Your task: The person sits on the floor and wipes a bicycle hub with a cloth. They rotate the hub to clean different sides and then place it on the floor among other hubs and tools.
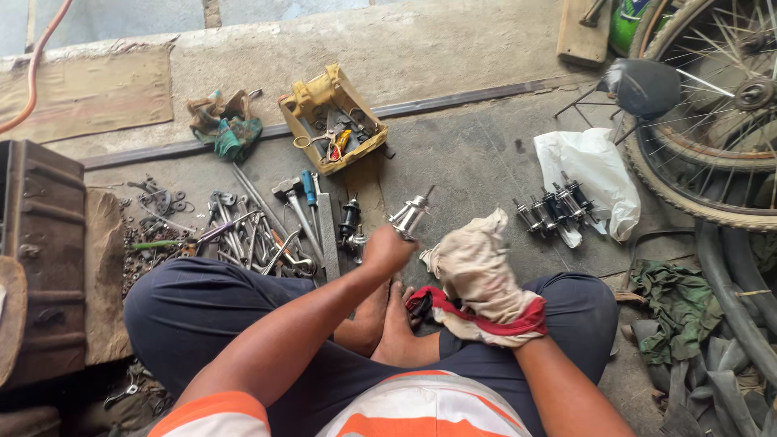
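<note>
**A:** From my seat at the head view, what is in hand right now?

**B:** I see the left hand (387, 249) closed around a shiny metal wheel hub (409, 215). The fingers wrap its lower end, and the axle tip points up and away past the fingertips. The hub is lifted off the floor, above the crossed feet (388, 324).

**A:** And the other hand?

**B:** The right hand (486, 295) is buried in a dirty white rag with a red edge (473, 271). I cannot tell how its fingers are set; the cloth covers them. The rag sits just beside the left fingers, near the hub but not touching it as far as I can see.

**A:** So which step do you make it?

**B:** I judge it a wiping step: hub gripped in one hand, cloth bunched in the other. The next move, as I read it, calls for bringing rag and hub together and turning the hub inside the grip so the cloth reaches all round its body.

**A:** What lies beyond the fingers?

**B:** Ahead of the left fingertips, a spread of spanners and hammers (259, 231) and two dark hubs (351, 222). Further out, a yellow tool tray (301, 105). Beyond the rag, a row of hubs (554, 209) lies by a white plastic bag (595, 166), near a bicycle wheel (712, 121).
</note>
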